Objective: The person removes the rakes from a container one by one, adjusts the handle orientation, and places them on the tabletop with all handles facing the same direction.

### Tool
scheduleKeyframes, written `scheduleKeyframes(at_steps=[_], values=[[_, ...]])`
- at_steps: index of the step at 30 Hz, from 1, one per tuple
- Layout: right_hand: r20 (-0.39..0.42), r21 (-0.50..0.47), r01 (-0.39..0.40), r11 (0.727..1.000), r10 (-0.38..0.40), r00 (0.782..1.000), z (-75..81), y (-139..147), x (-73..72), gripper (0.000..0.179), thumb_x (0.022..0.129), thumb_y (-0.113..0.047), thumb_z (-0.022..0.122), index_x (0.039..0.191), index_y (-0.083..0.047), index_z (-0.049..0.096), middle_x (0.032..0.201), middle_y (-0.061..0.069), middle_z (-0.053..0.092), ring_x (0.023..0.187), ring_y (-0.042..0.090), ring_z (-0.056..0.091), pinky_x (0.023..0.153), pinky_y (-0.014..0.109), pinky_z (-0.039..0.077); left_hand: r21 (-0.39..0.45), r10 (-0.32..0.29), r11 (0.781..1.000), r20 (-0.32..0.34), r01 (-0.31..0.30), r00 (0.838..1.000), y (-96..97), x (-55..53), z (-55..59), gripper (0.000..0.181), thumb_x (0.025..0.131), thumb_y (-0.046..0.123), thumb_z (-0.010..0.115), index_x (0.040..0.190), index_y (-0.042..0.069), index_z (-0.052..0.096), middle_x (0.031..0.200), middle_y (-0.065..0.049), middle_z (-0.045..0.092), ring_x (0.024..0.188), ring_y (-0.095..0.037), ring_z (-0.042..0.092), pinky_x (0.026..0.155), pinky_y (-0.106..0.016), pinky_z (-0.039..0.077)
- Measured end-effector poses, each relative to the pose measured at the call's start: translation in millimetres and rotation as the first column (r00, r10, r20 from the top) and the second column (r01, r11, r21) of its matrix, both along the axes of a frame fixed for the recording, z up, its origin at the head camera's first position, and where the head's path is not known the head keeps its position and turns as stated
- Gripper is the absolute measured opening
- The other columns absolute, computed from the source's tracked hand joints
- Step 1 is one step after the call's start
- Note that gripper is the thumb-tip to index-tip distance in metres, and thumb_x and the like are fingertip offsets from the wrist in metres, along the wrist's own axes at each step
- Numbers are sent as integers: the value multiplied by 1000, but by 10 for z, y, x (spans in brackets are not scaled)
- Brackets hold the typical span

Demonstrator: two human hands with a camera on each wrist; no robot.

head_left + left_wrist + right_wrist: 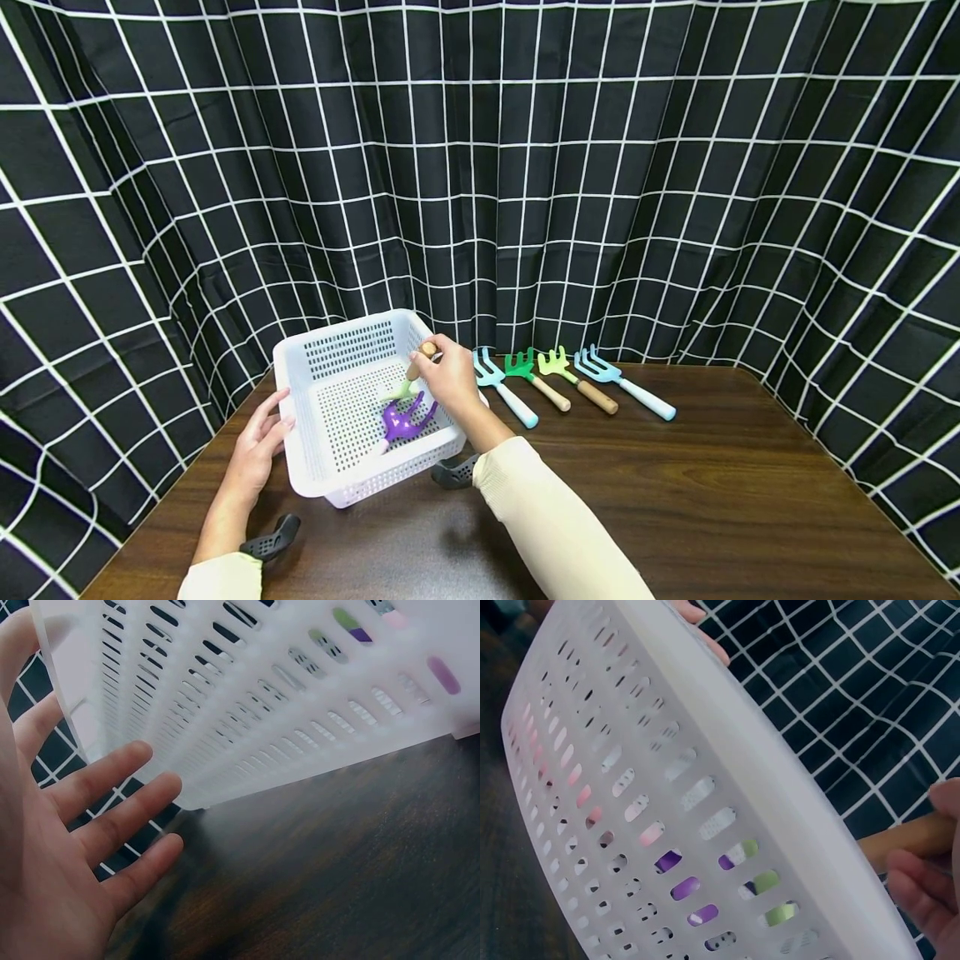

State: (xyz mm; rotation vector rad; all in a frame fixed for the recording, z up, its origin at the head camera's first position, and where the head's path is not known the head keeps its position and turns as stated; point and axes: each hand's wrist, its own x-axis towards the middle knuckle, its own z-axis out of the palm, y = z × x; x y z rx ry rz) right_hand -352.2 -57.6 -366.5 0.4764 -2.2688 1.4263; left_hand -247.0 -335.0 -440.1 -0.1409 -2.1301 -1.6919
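Observation:
A white plastic basket (300,442) with slotted walls stands tilted at the left of the table. My left hand (255,446) holds its left rim between thumb and forefinger; in the left wrist view the other fingers (127,817) spread below the rim. Inside the basket, my right hand (453,379) grips the wooden handle (907,841) of a small garden tool with a light green head (402,392), pointing down. A purple hand rake (405,422) with a pale handle lies on the basket floor, right beside the green head. Both colours show through the slots in the right wrist view.
Right of the basket lie several hand rakes in a row: a light blue one (517,406), a dark green one (551,392), a lime one (597,397) and another blue one (645,400). A black gridded curtain (600,167) hangs behind the wooden table (712,483).

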Motion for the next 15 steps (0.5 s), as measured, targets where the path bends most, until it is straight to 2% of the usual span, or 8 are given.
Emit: scheduleKeyframes(at_steps=[9, 15], values=[[-103, -104, 58, 993, -69, 992, 17, 30, 40, 14, 84, -13, 75, 95, -7, 69, 78, 3, 66, 65, 12, 59, 59, 26, 48, 22, -22, 1000, -18, 22, 1000, -2, -1, -7, 48, 103, 13, 48, 146, 0, 33, 104, 15, 61, 89, 1, 61, 76, -18, 48], [-143, -130, 49, 990, -68, 987, 35, 60, 61, 14, 85, -11, 74, 96, -5, 68, 82, 4, 64, 70, 16, 58, 64, 26, 48, 15, -4, 1000, 1, 4, 1000, 6, -10, 4, 48, 102, 13, 48, 147, 1, 33, 103, 16, 60, 90, 2, 60, 76, -18, 47]])
